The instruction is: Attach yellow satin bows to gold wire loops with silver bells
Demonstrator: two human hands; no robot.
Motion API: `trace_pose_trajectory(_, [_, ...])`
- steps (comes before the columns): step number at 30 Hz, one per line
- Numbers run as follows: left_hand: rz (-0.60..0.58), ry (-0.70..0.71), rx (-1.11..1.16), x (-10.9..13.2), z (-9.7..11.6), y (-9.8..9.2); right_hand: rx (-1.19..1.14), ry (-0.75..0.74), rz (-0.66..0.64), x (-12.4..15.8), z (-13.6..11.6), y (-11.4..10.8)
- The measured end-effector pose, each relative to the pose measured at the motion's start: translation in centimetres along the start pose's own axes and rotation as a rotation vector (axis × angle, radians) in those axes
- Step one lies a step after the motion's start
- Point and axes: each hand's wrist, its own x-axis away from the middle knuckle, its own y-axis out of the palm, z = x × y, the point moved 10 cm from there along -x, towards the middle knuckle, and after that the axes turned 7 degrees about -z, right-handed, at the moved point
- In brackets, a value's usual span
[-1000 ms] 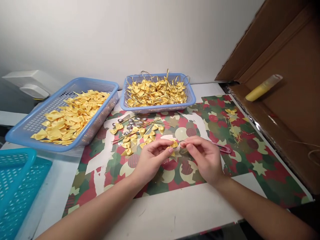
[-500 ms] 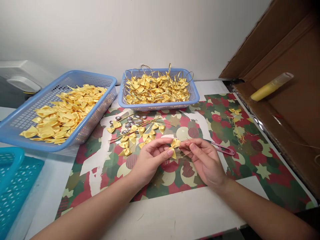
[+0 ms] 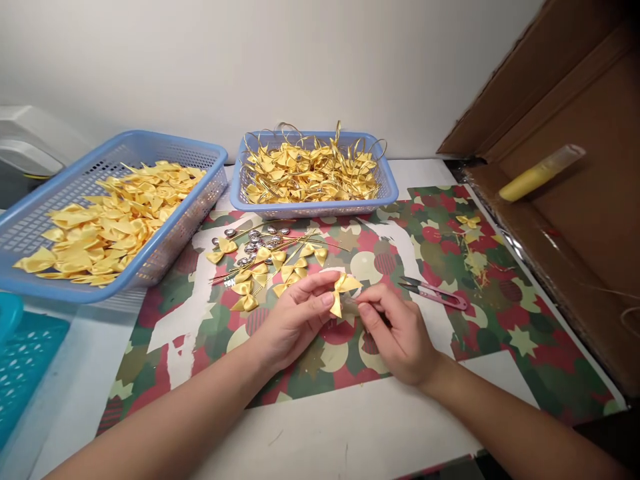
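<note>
Between the thumb and fingers of my left hand [image 3: 305, 313] is a yellow satin bow [image 3: 340, 291], held above the patterned paper. My right hand [image 3: 400, 330] is pinched just right of the bow; a thin strand seems to run from its fingertips toward the bow, too fine to make out well. Beyond my left hand lie several loose yellow bows [image 3: 246, 295] and a cluster of silver bells [image 3: 255, 241] with gold cords [image 3: 305, 239]. Pink-handled thread snips [image 3: 440, 293] rest right of my right hand, blades pointing left.
A blue basket [image 3: 220, 160] of yellow bows stands at left, another blue basket [image 3: 315, 212] of bows with gold cords at the back. A teal basket [image 3: 30, 373] is at the lower left. Cardboard [image 3: 565, 113] borders the right, with a yellow tube [image 3: 543, 175]. Thread scraps [image 3: 477, 263] lie nearby.
My right hand has closed its fingers into a tighter pinch and moved slightly down, uncovering the snips. The bow in my left hand has turned and shifted a little left.
</note>
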Motion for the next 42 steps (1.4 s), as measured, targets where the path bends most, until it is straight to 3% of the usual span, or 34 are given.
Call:
trace_pose_trajectory(7, [-0.068, -0.021, 0.009, 0.1, -0.4, 0.7, 0.024, -0.019, -0.034, 0.1, 0.0, 0.4])
trace_pose_trajectory(42, [-0.063, -0.074, 0.023, 0.3, -0.8, 0.7, 0.051, -0.086, 0.013, 0.1, -1.0, -0.2])
